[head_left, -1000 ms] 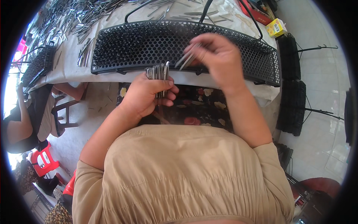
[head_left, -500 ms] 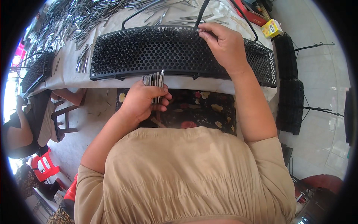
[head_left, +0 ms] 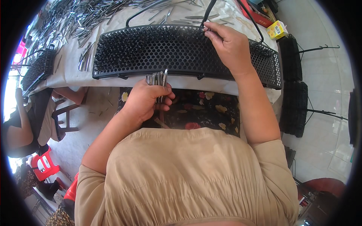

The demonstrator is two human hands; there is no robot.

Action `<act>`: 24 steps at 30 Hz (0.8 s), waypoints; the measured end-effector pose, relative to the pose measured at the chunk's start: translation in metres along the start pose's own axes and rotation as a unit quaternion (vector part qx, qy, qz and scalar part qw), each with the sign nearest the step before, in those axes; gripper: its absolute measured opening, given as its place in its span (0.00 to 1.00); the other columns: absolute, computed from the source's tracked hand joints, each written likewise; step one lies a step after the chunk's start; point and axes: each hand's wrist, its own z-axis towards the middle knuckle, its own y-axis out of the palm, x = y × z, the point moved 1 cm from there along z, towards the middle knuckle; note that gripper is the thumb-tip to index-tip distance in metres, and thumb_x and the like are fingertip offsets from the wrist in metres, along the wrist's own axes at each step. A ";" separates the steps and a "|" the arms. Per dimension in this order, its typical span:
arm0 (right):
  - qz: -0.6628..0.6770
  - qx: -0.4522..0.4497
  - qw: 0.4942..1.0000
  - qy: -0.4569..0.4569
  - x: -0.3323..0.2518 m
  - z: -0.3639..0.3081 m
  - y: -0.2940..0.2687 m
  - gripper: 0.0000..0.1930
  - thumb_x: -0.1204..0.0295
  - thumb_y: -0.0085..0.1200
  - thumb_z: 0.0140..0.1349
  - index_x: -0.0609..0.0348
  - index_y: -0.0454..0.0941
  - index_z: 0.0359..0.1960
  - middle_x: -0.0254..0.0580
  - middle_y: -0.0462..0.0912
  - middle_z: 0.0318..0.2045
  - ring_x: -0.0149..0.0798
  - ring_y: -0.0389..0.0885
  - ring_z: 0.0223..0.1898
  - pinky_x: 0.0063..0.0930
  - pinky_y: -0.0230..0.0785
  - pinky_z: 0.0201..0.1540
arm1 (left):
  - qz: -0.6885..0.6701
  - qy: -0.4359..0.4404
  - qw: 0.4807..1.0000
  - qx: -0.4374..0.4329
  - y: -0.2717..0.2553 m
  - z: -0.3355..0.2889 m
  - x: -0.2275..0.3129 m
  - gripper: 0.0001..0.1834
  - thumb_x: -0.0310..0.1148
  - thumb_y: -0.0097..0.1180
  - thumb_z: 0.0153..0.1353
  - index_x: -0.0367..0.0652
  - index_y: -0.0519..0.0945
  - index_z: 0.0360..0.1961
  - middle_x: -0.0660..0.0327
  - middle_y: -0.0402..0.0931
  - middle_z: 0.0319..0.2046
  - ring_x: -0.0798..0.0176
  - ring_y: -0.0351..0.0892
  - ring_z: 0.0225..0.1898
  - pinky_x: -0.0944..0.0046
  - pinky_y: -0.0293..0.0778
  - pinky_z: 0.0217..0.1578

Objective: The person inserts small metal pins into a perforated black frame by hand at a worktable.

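A bundle of slim silver metal pieces (head_left: 158,80), too small to name by kind, stands upright in my left hand (head_left: 145,98). Its thumb presses across them, just in front of the near edge of a black perforated rack (head_left: 166,54). My right hand (head_left: 230,45) is over the rack's far edge. There, thumb and forefinger pinch together, and whatever is between them is too small to make out. Short dark pieces stick up densely from the holes on the rack's left side and along its far edge. Its middle and right show bare holes.
A big heap of loose silver pieces (head_left: 71,17) covers the table's far left. Another filled rack (head_left: 39,69) stands left, near a seated person (head_left: 22,128). Black racks (head_left: 294,107) hang at the right, below a yellow box (head_left: 277,30). A red stool (head_left: 44,164) is lower left.
The view has shifted slightly. Both hands keep nearly the same places at the rack, the right one still pinching at its far edge.
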 end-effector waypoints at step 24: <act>-0.032 -0.051 0.998 0.009 0.004 0.000 -0.005 0.12 0.73 0.59 0.62 0.57 0.83 0.48 0.42 0.88 0.39 0.35 0.87 0.40 0.23 0.76 0.44 | 0.009 0.006 1.000 0.005 0.000 0.000 -0.002 0.05 0.25 0.57 0.58 0.38 0.78 0.36 0.56 0.80 0.30 0.64 0.78 0.26 0.64 0.75 0.25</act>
